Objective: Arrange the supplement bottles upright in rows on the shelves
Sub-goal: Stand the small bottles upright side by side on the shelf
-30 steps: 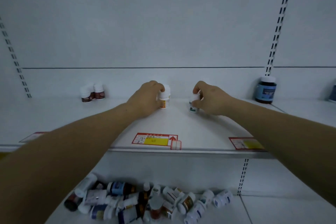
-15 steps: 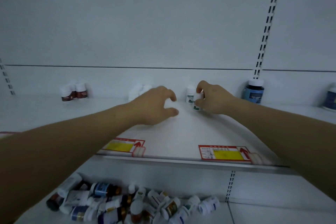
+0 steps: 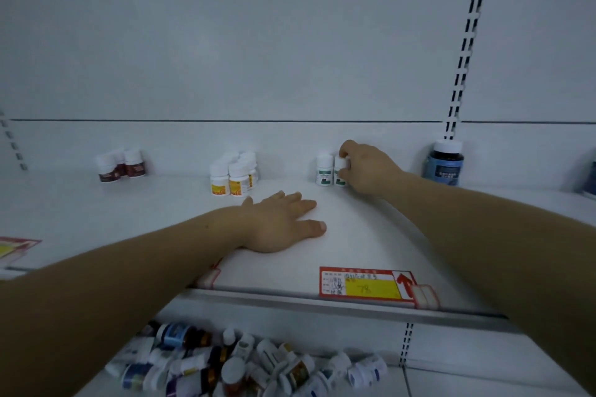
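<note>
My right hand [image 3: 366, 169] grips a small white bottle with a green label [image 3: 339, 170] standing on the white shelf [image 3: 354, 235], right beside a matching bottle [image 3: 324, 169]. My left hand [image 3: 280, 222] lies flat and empty on the shelf, fingers spread, in front of a cluster of white bottles with yellow-orange labels [image 3: 233, 176]. Three white-capped bottles with dark red labels [image 3: 120, 165] stand at the far left. A larger dark bottle with a blue label [image 3: 444, 162] stands at the right.
On the lower shelf lies a heap of several mixed bottles [image 3: 245, 361] on their sides. A red and yellow price tag [image 3: 364, 284] sits on the shelf's front edge. A slotted upright [image 3: 464, 42] runs up the back wall at the right.
My left hand let go of the yellow-labelled bottle, drew back and settled flat on the shelf. My right hand pushed the green-labelled bottle back next to its match. The view shifted right.
</note>
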### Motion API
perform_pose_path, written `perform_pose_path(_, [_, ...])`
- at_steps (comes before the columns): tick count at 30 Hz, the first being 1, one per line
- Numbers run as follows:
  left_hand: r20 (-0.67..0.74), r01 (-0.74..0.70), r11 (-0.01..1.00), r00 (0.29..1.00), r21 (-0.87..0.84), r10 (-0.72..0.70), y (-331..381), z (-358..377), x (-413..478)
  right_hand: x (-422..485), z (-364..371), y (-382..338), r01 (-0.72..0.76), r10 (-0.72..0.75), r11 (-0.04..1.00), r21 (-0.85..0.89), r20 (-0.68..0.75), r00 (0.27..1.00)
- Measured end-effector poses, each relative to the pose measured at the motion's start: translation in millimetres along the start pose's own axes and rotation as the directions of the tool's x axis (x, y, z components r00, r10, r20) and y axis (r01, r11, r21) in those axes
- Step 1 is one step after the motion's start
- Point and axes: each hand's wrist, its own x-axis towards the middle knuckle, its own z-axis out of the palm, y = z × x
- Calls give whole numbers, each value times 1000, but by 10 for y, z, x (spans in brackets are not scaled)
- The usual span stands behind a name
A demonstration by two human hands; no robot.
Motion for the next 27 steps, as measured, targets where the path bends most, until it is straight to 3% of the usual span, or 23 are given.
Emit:
perform_pose_path(9, [16,31,995,999,-99,-30,16,-75,-28,-47,-103,-50,-2,2,1000,-11,16,1000])
perform_pose_path(14, [-118,124,959,981,-253,-157,-6,-215,-304,-331,-385,-353,47,-45,997,-58,34,998])
perform_pose_path(27, [-147,53,979,986,-197,-83,-529,284,-2626,-1941,-125,-1990,265,-261,964,-39,73,962])
